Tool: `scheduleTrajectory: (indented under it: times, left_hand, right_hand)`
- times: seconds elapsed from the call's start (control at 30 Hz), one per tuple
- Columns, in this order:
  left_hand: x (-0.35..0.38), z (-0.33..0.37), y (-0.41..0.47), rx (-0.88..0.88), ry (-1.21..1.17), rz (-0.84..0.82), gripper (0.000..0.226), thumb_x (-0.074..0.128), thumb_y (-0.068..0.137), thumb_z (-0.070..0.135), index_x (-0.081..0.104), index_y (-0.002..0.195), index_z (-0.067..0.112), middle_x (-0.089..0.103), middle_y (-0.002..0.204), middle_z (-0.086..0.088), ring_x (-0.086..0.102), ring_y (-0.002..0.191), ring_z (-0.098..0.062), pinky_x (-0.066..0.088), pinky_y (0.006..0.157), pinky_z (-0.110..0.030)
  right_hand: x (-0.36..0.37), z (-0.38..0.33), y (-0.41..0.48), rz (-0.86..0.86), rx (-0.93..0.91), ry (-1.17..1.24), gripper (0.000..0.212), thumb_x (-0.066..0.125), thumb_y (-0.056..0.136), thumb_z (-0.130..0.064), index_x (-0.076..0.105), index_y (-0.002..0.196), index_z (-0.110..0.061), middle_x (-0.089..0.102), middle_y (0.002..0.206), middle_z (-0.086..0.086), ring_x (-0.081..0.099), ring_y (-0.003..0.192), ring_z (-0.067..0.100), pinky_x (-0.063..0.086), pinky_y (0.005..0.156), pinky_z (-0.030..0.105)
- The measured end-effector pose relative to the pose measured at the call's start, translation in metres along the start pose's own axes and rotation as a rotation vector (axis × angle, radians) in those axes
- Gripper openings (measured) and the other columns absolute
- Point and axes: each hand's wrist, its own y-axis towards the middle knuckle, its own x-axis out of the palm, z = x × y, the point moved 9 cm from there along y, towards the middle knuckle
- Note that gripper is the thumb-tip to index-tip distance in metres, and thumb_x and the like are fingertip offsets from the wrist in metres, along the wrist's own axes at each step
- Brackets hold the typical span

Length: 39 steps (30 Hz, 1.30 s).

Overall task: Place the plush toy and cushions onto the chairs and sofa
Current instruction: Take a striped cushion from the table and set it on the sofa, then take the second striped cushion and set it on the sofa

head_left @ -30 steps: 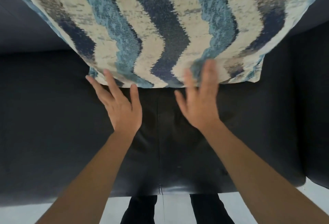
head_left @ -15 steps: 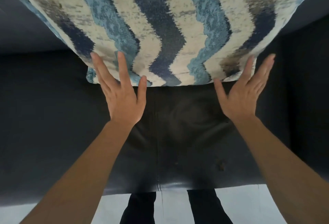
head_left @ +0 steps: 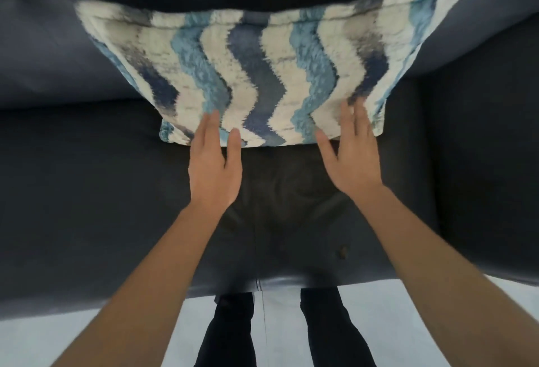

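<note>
Cushion [head_left: 262, 75] propped against sofa [head_left: 87, 191] backrest, lower edge on seat. Whole cushion now in view; half second ago it filled top of frame. Left hand [head_left: 214, 171] and right hand [head_left: 350, 159] flat, fingers [head_left: 210, 130] straight, close together, tips touching lower edge. Right hand back in from corner. This cushion looks placed; hands likely free to let go.

Fuzzy woven cushion [head_left: 262, 75], leathery sofa [head_left: 87, 191]

You have nothing to read here. No words, labels, brand marks or numbers show on the cushion [head_left: 262, 75] or on the sofa [head_left: 87, 191]. The cushion carries only wavy stripes of blue, grey and cream.
</note>
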Motion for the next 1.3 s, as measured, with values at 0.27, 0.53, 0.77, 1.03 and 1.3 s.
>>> scheduleTrajectory:
  times: [0.27, 0.53, 0.77, 1.03, 1.3]
  left_hand:
    - [-0.15, 0.118, -0.126, -0.158, -0.222, -0.133, 0.055, 0.044, 0.108, 0.037, 0.03, 0.159, 0.021, 0.038, 0.153, 0.017, 0.034, 0.146, -0.007, 0.028, 0.123, -0.034]
    - [-0.33, 0.22, -0.262, -0.035, -0.353, -0.011, 0.055, 0.051, 0.104, 0.032, 0.035, 0.156, 0.03, 0.051, 0.148, 0.011, 0.05, 0.13, 0.001, 0.035, 0.11, -0.024]
    - [-0.383, 0.224, -0.253, 0.078, -0.471, -0.101, 0.036, 0.054, 0.104, 0.026, 0.052, 0.14, 0.03, 0.065, 0.131, 0.003, 0.059, 0.126, -0.018, 0.043, 0.113, -0.052]
    - [-0.284, 0.312, -0.303, 0.281, -0.386, -0.547, 0.047, 0.057, 0.103, 0.034, 0.049, 0.148, 0.028, 0.06, 0.141, 0.004, 0.057, 0.131, -0.016, 0.042, 0.115, -0.045]
    - [-0.157, 0.452, -0.476, 0.676, -0.265, -0.941, 0.046, 0.057, 0.103, 0.024, 0.049, 0.148, 0.026, 0.06, 0.14, 0.008, 0.057, 0.129, -0.009, 0.042, 0.115, -0.046]
  right_hand:
    - [-0.182, -0.063, -0.118, -0.196, 0.151, 0.311, 0.065, 0.038, 0.106, -0.053, 0.035, 0.158, -0.014, 0.042, 0.161, 0.007, 0.037, 0.149, 0.024, 0.032, 0.12, 0.039]
    - [-0.382, -0.101, -0.256, 0.055, 0.337, 0.716, 0.046, 0.052, 0.105, -0.038, 0.048, 0.149, -0.025, 0.06, 0.134, -0.01, 0.054, 0.119, 0.002, 0.034, 0.082, -0.005]
    - [-0.426, -0.096, -0.398, 0.515, 0.62, 0.882, 0.045, 0.053, 0.105, -0.036, 0.048, 0.149, -0.027, 0.059, 0.136, -0.01, 0.056, 0.119, 0.008, 0.039, 0.09, 0.016]
    - [-0.418, -0.087, -0.624, 0.941, 1.02, 0.868, 0.031, 0.056, 0.104, -0.033, 0.063, 0.134, -0.028, 0.067, 0.127, -0.005, 0.062, 0.115, 0.012, 0.037, 0.078, 0.005]
    - [-0.416, -0.053, -0.803, 1.364, 1.227, 0.866, 0.026, 0.051, 0.103, -0.044, 0.056, 0.127, -0.047, 0.058, 0.134, -0.008, 0.059, 0.12, 0.01, 0.042, 0.084, 0.018]
